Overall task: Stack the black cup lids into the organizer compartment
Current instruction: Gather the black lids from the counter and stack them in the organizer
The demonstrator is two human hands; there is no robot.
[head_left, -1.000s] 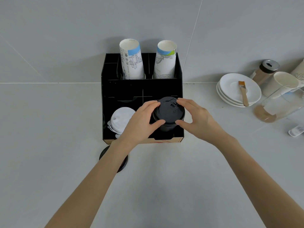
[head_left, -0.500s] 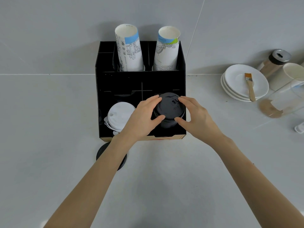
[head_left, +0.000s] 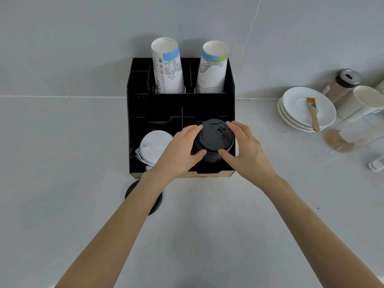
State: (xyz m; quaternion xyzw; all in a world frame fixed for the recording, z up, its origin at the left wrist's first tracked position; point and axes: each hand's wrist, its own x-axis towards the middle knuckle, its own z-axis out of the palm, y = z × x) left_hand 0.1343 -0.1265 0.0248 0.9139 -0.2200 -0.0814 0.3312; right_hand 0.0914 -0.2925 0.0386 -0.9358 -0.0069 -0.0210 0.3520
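Head view: left hand (head_left: 178,154) and right hand (head_left: 247,152) clasp black lids (head_left: 214,138).

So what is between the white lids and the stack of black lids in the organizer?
In the head view, the left hand lies between the white lids and the black lids, gripping the black stack's left side.

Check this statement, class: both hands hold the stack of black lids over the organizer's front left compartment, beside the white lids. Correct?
Not quite. The head view shows the left hand and right hand holding the black lids over the organizer's front right compartment; the white lids fill the left.
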